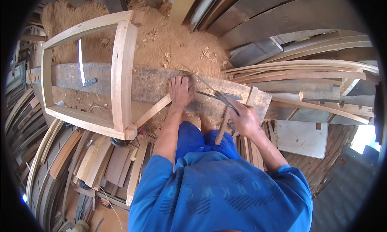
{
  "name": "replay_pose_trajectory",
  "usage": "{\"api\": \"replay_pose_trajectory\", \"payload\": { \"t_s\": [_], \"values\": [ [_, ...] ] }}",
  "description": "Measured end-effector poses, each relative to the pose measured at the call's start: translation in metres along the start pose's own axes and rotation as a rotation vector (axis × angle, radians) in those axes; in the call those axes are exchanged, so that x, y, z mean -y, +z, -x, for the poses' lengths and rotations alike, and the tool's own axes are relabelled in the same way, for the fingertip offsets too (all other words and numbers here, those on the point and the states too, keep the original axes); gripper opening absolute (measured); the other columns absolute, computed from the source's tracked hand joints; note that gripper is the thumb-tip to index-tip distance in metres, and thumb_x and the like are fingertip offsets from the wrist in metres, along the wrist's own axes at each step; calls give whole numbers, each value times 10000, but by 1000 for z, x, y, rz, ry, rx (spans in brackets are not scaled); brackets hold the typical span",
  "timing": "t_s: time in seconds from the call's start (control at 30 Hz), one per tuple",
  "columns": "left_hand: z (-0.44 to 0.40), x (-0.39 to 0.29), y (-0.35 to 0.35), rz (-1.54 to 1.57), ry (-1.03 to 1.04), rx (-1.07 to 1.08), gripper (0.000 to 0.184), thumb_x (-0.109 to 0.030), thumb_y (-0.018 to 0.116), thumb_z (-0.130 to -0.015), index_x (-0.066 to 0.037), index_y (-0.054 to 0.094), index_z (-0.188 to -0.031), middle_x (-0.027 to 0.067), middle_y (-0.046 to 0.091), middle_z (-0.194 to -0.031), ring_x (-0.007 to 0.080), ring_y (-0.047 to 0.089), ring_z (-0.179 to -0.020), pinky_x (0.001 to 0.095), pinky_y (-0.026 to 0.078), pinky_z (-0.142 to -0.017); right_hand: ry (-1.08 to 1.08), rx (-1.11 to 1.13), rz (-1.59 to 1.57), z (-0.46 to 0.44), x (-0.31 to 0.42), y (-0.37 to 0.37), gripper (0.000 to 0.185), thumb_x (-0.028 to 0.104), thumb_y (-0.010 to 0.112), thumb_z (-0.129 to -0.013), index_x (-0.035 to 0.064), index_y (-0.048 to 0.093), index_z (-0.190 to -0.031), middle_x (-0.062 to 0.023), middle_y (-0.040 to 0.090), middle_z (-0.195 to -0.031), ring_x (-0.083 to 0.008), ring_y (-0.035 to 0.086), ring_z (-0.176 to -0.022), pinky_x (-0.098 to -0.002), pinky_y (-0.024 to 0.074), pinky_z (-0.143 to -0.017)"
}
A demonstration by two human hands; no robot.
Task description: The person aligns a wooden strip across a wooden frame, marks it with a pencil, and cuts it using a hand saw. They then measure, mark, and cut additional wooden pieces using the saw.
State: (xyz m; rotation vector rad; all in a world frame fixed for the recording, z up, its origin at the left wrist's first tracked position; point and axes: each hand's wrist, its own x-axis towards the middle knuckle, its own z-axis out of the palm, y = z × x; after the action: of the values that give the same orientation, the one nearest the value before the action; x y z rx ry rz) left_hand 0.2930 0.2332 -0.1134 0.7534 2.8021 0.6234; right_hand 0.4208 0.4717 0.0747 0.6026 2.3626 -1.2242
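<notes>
My left hand [181, 91] is closed around the upper end of a pale narrow wooden strip [154, 111], pressing it on the dark plank bench [149, 83]. The strip slants down toward the near corner of a large wooden frame [123, 70]. Fingers of my right hand [245, 120] wrap the grip of a long thin metal tool [210, 87]; its slender end points toward my left hand, and its exact kind is unclear. Below and beside the right hand, a wooden handle [222, 129] slants off the bench edge, partly hidden near a metal blade [234, 96].
A metal try square [84, 76] lies on the bench inside the frame. Wood shavings [181, 46] cover the ground beyond. Curved wooden strips [302, 66] are stacked at the right, and more boards [60, 155] at the left. A white panel [300, 139] lies at the right.
</notes>
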Motion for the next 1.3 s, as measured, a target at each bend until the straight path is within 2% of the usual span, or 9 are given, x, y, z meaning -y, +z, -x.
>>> {"api": "replay_pose_trajectory", "payload": {
  "t_s": [0.13, 0.4, 0.57, 0.73, 0.83, 0.97, 1.07, 1.27, 1.3],
  "values": [
    [-3, 0, -1, 50, 14, -58, 373, -236, 820, -779, -143, 644, -1094, 107, 585, -1100, 367, 534, -1085, 511, 434, -933, -247, -155, 132, -74, -4, 57, 452, 217, 631, -1000, 103, 626, -1437, -271, 727, -880, -449, 724, -785, -524, 580, -699],
    [-2, -7, -5, 54, -20, -70, 325, -224, 801, -780, -149, 647, -1056, 113, 569, -1057, 363, 531, -1048, 507, 431, -898, 47, 76, 84, -5, 8, -2, 449, 204, 630, -996, 50, 630, -1417, -316, 705, -992, -483, 702, -935, -503, 564, -834],
    [-4, 3, 0, 51, 9, -68, 314, -246, 797, -778, -153, 637, -1031, 112, 559, -1045, 355, 526, -1037, 500, 416, -879, -106, -3, 98, -90, 16, 46, 455, 206, 619, -1002, 80, 625, -1438, -317, 707, -1001, -453, 727, -940, -497, 566, -835],
    [1, -2, 0, 66, -16, -100, 311, -236, 802, -770, -161, 633, -1019, 107, 556, -1044, 350, 528, -1039, 502, 412, -888, 8, 103, 85, -20, 19, -17, 468, 225, 598, -1001, 120, 606, -1457, -298, 711, -959, -481, 696, -902, -539, 554, -832],
    [0, -4, -3, 64, -32, -66, 318, -224, 810, -763, -164, 637, -1023, 107, 559, -1048, 348, 529, -1044, 501, 414, -888, -13, 122, 122, -8, 15, -22, 469, 198, 629, -994, 56, 611, -1440, -293, 712, -943, -466, 704, -860, -488, 568, -761],
    [-3, -4, -5, 63, -31, -34, 330, -240, 820, -760, -165, 644, -1029, 104, 565, -1058, 348, 529, -1060, 496, 419, -890, -168, -23, 179, -106, 10, 61, 447, 214, 631, -997, 114, 626, -1432, -312, 700, -1004, -491, 691, -911, -506, 559, -792],
    [7, -3, -5, 66, -20, -59, 328, -246, 823, -759, -166, 649, -1025, 98, 569, -1064, 347, 530, -1067, 489, 421, -888, -110, 65, 90, -89, 22, 33, 442, 218, 622, -1004, 129, 624, -1437, -314, 696, -1041, -511, 676, -941, -510, 552, -820],
    [2, -4, -4, 66, -57, -22, 339, -241, 821, -764, -173, 657, -1052, 92, 573, -1070, 345, 531, -1066, 489, 419, -887, -43, 106, 153, -13, 21, -16, 470, 114, 614, -1007, 133, 610, -1477, -268, 714, -877, -340, 745, -734, -429, 573, -685],
    [-2, -3, -4, 69, -50, -17, 343, -242, 820, -766, -174, 657, -1060, 93, 573, -1071, 345, 531, -1066, 492, 418, -890, -33, 75, 96, -38, 9, 9, 468, 137, 612, -1004, 118, 605, -1471, -277, 701, -862, -405, 723, -737, -458, 567, -698]
  ]
}}
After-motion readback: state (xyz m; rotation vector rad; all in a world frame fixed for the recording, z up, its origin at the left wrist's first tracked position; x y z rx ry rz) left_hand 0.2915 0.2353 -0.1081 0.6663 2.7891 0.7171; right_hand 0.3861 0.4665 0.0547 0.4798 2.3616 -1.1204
